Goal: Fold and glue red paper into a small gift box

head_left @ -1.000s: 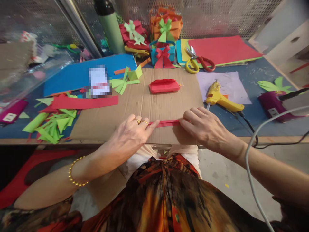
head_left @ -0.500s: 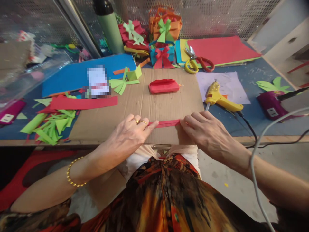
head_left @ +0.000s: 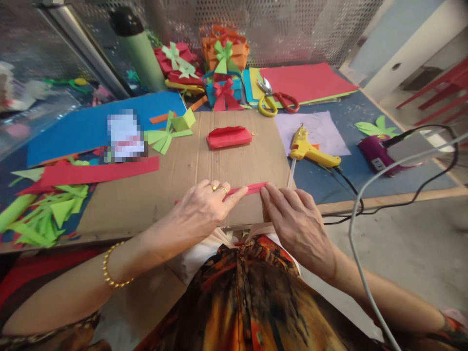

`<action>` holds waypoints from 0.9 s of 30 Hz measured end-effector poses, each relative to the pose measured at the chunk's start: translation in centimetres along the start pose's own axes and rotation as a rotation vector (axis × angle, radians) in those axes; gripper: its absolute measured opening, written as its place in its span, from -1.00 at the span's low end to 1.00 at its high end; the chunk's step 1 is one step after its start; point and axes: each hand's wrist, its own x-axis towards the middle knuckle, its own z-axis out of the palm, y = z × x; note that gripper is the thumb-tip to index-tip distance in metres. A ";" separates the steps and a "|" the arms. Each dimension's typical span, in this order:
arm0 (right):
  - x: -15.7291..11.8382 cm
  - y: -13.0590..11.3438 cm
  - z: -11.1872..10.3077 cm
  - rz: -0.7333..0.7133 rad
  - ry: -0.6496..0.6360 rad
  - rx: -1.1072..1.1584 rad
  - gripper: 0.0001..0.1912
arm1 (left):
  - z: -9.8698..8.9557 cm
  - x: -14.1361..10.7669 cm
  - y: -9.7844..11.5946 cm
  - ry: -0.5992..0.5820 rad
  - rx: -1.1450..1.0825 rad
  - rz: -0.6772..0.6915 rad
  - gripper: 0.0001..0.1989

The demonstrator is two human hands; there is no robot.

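A narrow folded red paper strip [head_left: 253, 188] lies across the near part of a brown cardboard sheet [head_left: 142, 195]. My left hand [head_left: 204, 207] presses on it with the index finger stretched along the strip and the other fingers curled. At the strip's right end, my right hand [head_left: 294, 212] has its fingers bunched together on the paper. Much of the strip is hidden under the left hand. Farther back on the cardboard sits a small red paper box [head_left: 229, 138].
A yellow glue gun [head_left: 310, 152] rests on lilac paper to the right, beside scissors [head_left: 272, 97] and coloured sheets [head_left: 307, 80]. Green paper scraps [head_left: 44, 214] and a red strip [head_left: 98, 170] lie left. Decorated paper baskets [head_left: 224, 48] and a green bottle [head_left: 139, 53] stand behind. Cables hang at right.
The view has shifted, so the table appears farther left. Relative to the cardboard, my left hand has slid right along the strip, and the visible stretch between my hands is shorter.
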 end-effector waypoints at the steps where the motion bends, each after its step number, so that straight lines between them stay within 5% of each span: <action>1: -0.3 0.0 0.1 0.004 0.006 0.024 -0.57 | 0.1 0.1 0.0 -0.005 0.007 0.003 -0.46; 11: -0.8 0.7 -0.2 0.106 0.269 0.203 -0.66 | -0.1 0.3 0.0 -0.086 -0.001 -0.053 -0.39; 18: 1.5 1.4 0.0 0.059 -0.009 0.154 -0.70 | 0.0 0.4 0.2 -0.098 0.019 -0.064 -0.42; 27: 1.4 1.3 -0.2 0.029 -0.055 0.126 -0.67 | 0.3 0.0 0.3 -0.052 0.034 -0.034 -0.40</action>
